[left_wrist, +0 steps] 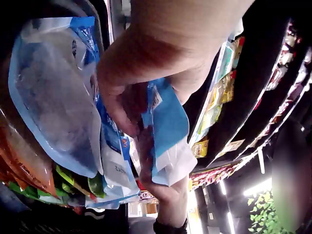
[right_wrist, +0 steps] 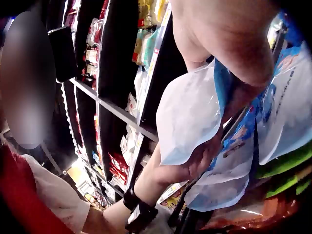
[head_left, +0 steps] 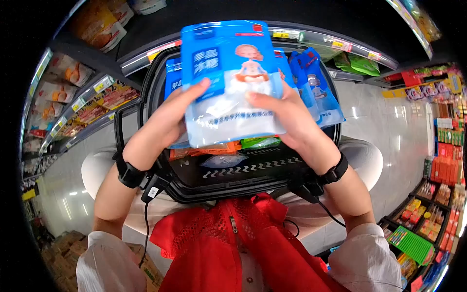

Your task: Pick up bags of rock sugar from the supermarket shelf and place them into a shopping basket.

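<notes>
A blue-and-white bag of rock sugar (head_left: 228, 53) is held up over a black basket (head_left: 214, 194), its printed front facing the head camera. At its left edge my left hand (head_left: 177, 109) grips it, thumb on the front and fingers behind. My right hand (head_left: 296, 114) grips the opposite edge in the same way. Seen from the left wrist, the bag (left_wrist: 170, 134) is nearly edge-on between both hands; the right wrist view shows its pale side (right_wrist: 187, 112). More blue-and-white bags (head_left: 318, 90) stand in the basket behind it.
Low in the basket lie orange packets (head_left: 206, 150), a green packet (head_left: 260, 142) and a small clear bag (head_left: 221, 160). A dark store shelf (head_left: 204, 12) with price tags (head_left: 287, 34) runs just beyond the basket. Stocked shelves flank both sides.
</notes>
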`<state>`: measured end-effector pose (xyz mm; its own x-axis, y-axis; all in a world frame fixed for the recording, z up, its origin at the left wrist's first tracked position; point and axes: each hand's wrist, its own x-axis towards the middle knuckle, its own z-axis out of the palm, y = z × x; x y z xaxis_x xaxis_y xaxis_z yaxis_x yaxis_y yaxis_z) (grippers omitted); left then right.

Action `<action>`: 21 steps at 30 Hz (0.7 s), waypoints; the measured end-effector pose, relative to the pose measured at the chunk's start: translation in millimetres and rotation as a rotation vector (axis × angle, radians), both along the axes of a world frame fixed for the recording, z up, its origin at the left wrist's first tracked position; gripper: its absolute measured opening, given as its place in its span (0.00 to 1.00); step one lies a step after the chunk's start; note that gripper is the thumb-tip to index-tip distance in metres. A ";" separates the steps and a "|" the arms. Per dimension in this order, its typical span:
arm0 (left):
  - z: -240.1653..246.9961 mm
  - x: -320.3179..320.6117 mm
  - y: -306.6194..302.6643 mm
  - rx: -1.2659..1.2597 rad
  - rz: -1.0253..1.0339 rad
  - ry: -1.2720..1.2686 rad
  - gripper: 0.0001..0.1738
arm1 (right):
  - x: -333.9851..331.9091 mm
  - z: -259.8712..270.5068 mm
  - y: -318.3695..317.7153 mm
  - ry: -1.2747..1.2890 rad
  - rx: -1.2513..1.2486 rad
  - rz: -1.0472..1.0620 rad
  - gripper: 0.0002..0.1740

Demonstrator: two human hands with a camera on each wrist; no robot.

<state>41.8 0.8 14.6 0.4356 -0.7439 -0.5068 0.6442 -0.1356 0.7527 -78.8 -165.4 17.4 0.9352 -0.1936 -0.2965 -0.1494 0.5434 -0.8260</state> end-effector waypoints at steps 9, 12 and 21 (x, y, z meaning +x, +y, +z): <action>-0.4 -18.5 -2.5 -0.035 0.140 -0.012 0.24 | -33.0 5.2 2.7 -0.280 -1.147 -0.240 0.42; -0.6 -27.7 -7.7 -0.058 0.152 -0.023 0.22 | -57.1 34.0 10.8 -0.456 -1.833 0.184 0.43; 2.5 -61.8 -17.5 -0.064 0.039 0.126 0.21 | -91.8 6.7 14.4 -0.561 -1.985 0.046 0.17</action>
